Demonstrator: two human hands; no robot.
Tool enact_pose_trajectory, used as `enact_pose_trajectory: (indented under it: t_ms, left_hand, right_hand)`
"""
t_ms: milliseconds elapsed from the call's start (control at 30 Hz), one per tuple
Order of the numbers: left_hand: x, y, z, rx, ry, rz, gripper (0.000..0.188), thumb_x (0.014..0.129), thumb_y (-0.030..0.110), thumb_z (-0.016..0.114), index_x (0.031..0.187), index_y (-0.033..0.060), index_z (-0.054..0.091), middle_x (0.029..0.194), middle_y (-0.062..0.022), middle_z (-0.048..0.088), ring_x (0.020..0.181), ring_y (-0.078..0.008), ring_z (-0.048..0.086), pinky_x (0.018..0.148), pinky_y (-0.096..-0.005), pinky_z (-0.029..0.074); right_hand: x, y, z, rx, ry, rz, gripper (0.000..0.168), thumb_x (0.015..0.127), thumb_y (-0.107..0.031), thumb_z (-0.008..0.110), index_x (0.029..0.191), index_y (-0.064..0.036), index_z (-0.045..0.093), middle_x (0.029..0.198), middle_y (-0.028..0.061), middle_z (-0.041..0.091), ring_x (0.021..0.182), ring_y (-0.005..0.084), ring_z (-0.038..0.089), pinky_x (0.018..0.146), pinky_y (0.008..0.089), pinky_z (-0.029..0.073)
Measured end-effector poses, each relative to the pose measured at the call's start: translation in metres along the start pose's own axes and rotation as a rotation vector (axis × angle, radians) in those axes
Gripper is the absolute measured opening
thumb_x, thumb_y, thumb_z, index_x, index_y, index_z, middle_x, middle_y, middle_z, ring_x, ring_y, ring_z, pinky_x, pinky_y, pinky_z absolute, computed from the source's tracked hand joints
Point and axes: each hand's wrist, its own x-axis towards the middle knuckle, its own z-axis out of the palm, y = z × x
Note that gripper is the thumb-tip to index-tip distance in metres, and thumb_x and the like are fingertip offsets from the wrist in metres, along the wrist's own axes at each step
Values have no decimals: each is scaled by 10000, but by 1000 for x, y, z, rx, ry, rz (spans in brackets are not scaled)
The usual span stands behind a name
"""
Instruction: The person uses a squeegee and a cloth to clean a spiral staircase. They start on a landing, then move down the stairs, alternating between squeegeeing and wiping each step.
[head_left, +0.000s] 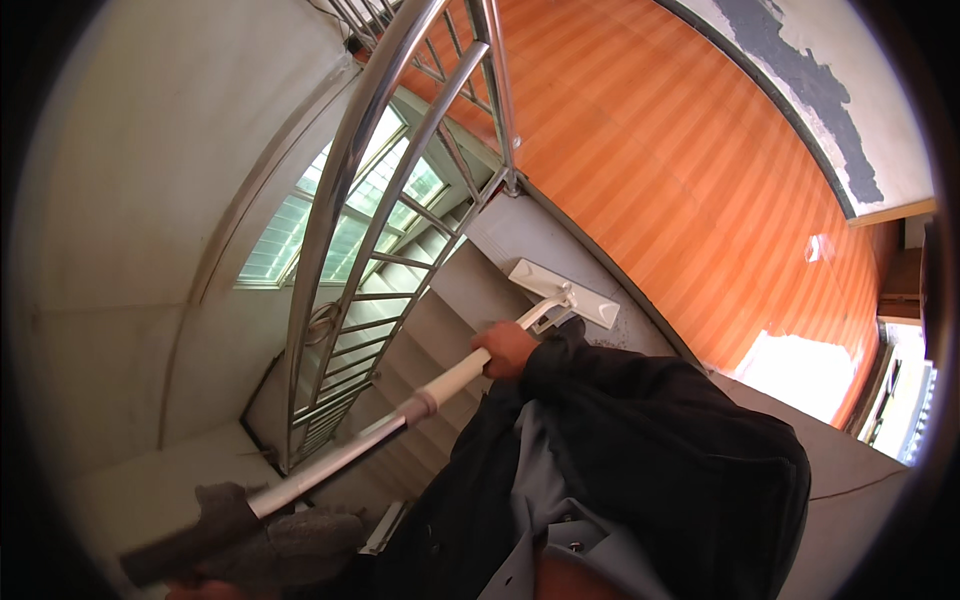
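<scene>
My right hand (506, 349) is closed around the cream section of a long pole, part of a floor-cleaning tool. The pole's flat white rectangular head (562, 292) is over the grey landing at the top of the stairs, on a bent neck. A silvery tube (330, 465) continues down-left from the cream section into a dark end piece (187, 536). Beside that end is a grey, soft-looking piece (315, 536), probably cloth. My left hand (204, 590) is mostly cut off by the lower edge, close under the dark end; its grip is unclear.
A stainless steel railing (330, 195) runs along a grey stairway (427, 322) descending left. Beyond it is a window (352, 202) in a pale wall. Orange striped flooring (660, 150) stretches to the upper right, with a bright patch of light. Grey patching marks the wall (810, 90).
</scene>
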Motion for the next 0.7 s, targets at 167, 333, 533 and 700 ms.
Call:
enact_pose_trajectory:
  t_ms: [167,333,533,700]
  left_hand:
    - [103,-171,132,812,1003,161,347,1040,284,373,771,92,480,630,12,366,546,-110,374,512,-243,328]
    - [130,-296,135,449,1001,-397,396,972,425,547,729,120,478,648,17,373,553,-96,372,510,-251,326]
    - [164,-377,126,-94,844,-820,385,933,460,595,746,126,548,678,-24,518,620,-154,540,582,-322,473]
    - [196,-446,153,-448,527,-1308,551,924,549,549,1128,43,630,1130,-158,664,1020,-313,647,932,-474,509]
  right_hand:
    - [0,35,-55,186,160,156,260,691,-266,742,891,-104,707,813,159,689,803,374,664,723,442,534]
    - [-39,79,-117,351,249,439,325,745,-290,755,889,-6,686,760,179,679,722,280,672,677,390,512]
    - [-71,87,-167,521,522,495,249,764,-231,761,741,-48,593,682,42,592,663,151,572,624,338,470]
    - [-89,91,-222,561,518,614,273,785,-255,788,730,-97,573,685,-26,551,668,94,517,605,282,426]
